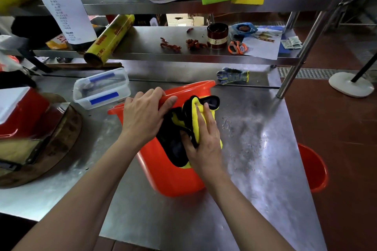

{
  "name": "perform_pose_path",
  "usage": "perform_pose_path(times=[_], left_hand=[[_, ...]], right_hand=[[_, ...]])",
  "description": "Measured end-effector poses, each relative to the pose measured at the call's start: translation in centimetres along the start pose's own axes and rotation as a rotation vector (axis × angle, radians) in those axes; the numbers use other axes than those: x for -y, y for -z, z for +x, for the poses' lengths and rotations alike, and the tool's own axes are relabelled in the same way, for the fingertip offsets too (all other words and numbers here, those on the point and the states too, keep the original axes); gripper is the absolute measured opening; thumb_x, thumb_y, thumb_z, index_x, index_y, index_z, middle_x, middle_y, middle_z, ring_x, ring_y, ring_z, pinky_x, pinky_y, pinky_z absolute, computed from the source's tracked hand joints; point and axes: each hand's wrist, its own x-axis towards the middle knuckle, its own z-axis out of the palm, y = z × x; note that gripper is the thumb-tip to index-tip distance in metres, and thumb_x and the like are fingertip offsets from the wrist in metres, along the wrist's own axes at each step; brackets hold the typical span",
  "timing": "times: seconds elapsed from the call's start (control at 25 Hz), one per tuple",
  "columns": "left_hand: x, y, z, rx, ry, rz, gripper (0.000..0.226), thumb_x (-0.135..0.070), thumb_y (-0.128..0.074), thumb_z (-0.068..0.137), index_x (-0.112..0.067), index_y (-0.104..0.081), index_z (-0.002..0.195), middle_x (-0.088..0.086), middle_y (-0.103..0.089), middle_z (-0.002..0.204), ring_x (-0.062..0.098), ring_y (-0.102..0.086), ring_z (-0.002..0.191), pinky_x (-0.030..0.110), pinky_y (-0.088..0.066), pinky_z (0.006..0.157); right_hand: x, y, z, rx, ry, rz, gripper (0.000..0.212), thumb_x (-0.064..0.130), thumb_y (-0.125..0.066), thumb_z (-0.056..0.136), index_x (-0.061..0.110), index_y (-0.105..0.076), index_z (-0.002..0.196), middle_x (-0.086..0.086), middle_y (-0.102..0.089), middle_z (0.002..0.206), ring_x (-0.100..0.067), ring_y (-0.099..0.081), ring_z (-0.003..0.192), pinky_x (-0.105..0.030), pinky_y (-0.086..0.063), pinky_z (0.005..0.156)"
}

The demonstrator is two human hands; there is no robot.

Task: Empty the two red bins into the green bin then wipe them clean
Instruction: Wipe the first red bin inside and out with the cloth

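A red bin (171,177) lies tipped on its side on the steel table (255,149), its rim toward the shelves. My left hand (142,114) grips the bin's upper rim. My right hand (206,140) presses a yellow and black cloth (183,126) against the bin's outer wall, thumb hooked under the black part. A second red bin (314,169) stands on the floor past the table's right edge, partly hidden by the table. The green bin is not in view.
A clear lidded box (102,87) sits behind the bin at left. A round chopping block (51,144) with a red and white container on it fills the left side. A work glove (232,75) lies at the back. Shelves above hold a foil roll (108,40), scissors and dried chillies.
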Motion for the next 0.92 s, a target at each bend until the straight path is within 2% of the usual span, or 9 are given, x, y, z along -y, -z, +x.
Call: perform_pose_path(times=[0.12, 0.2, 0.28, 0.32, 0.48, 0.68, 0.8, 0.92], left_hand=[[1.0, 0.1, 0.3, -0.016, 0.027, -0.035, 0.056, -0.069, -0.022, 0.099, -0.022, -0.052, 0.092, -0.007, -0.054, 0.083, 0.025, -0.054, 0.079, 0.040, -0.035, 0.073], [1.5, 0.0, 0.2, -0.022, 0.027, -0.050, 0.057, -0.070, -0.022, 0.099, -0.022, -0.053, 0.093, -0.007, -0.053, 0.082, 0.023, -0.053, 0.078, 0.038, -0.032, 0.073], [1.8, -0.2, 0.1, -0.026, 0.020, -0.055, 0.056, -0.070, -0.023, 0.099, -0.022, -0.052, 0.092, -0.006, -0.052, 0.080, 0.022, -0.052, 0.075, 0.038, -0.033, 0.073], [1.8, -0.3, 0.1, -0.024, 0.020, -0.055, 0.055, -0.070, -0.023, 0.099, -0.023, -0.051, 0.091, -0.006, -0.051, 0.079, 0.021, -0.052, 0.074, 0.038, -0.033, 0.073], [1.4, -0.3, 0.0, -0.006, -0.004, -0.055, 0.051, -0.068, -0.025, 0.099, -0.024, -0.049, 0.091, -0.008, -0.049, 0.079, 0.019, -0.049, 0.073, 0.036, -0.030, 0.075], [1.4, -0.1, 0.0, 0.011, -0.032, -0.079, 0.051, -0.069, -0.024, 0.099, -0.026, -0.049, 0.090, -0.008, -0.050, 0.080, 0.018, -0.048, 0.073, 0.037, -0.029, 0.075], [1.3, 0.0, -0.1, 0.018, -0.040, -0.080, 0.055, -0.069, -0.022, 0.099, -0.024, -0.052, 0.091, -0.008, -0.052, 0.081, 0.019, -0.049, 0.074, 0.039, -0.033, 0.075], [1.3, 0.0, -0.6, 0.018, -0.048, -0.089, 0.053, -0.068, -0.023, 0.100, -0.024, -0.051, 0.090, -0.009, -0.051, 0.080, 0.020, -0.048, 0.073, 0.042, -0.038, 0.076]], right_hand=[[-1.8, -0.3, -2.2, 0.003, -0.039, 0.030, 0.075, 0.033, -0.066, 0.095, 0.033, -0.026, 0.158, 0.007, -0.023, 0.166, -0.010, -0.025, 0.151, -0.051, -0.038, 0.115], [-2.9, -0.2, -4.3, 0.038, -0.092, 0.042, 0.073, 0.036, -0.063, 0.097, 0.036, -0.023, 0.158, 0.009, -0.021, 0.166, -0.010, -0.023, 0.152, -0.041, -0.037, 0.117], [-4.0, 0.2, -6.2, 0.091, -0.141, 0.051, 0.073, 0.043, -0.057, 0.098, 0.045, -0.015, 0.158, 0.013, -0.018, 0.166, -0.007, -0.019, 0.152, -0.030, -0.030, 0.118], [-4.5, 0.3, -7.1, 0.104, -0.167, 0.060, 0.073, 0.044, -0.056, 0.098, 0.045, -0.013, 0.157, 0.014, -0.017, 0.166, -0.006, -0.019, 0.152, -0.030, -0.029, 0.118], [-6.2, 0.4, -9.8, 0.095, -0.257, 0.091, 0.074, 0.029, -0.061, 0.096, 0.030, -0.022, 0.159, 0.013, -0.020, 0.165, -0.010, -0.020, 0.153, -0.045, -0.032, 0.120], [-4.7, -0.1, -8.9, 0.086, -0.284, 0.081, 0.072, 0.035, -0.057, 0.096, 0.035, -0.021, 0.158, 0.017, -0.015, 0.166, -0.004, -0.016, 0.153, -0.031, -0.026, 0.117], [-3.2, -0.5, -6.0, 0.040, -0.221, 0.079, 0.072, 0.035, -0.060, 0.097, 0.037, -0.021, 0.157, 0.013, -0.018, 0.166, -0.005, -0.017, 0.152, -0.026, -0.023, 0.119], [-1.4, -0.6, -2.7, -0.040, -0.127, 0.087, 0.073, 0.031, -0.065, 0.097, 0.033, -0.025, 0.158, 0.005, -0.025, 0.164, -0.011, -0.022, 0.152, -0.042, -0.029, 0.121]])
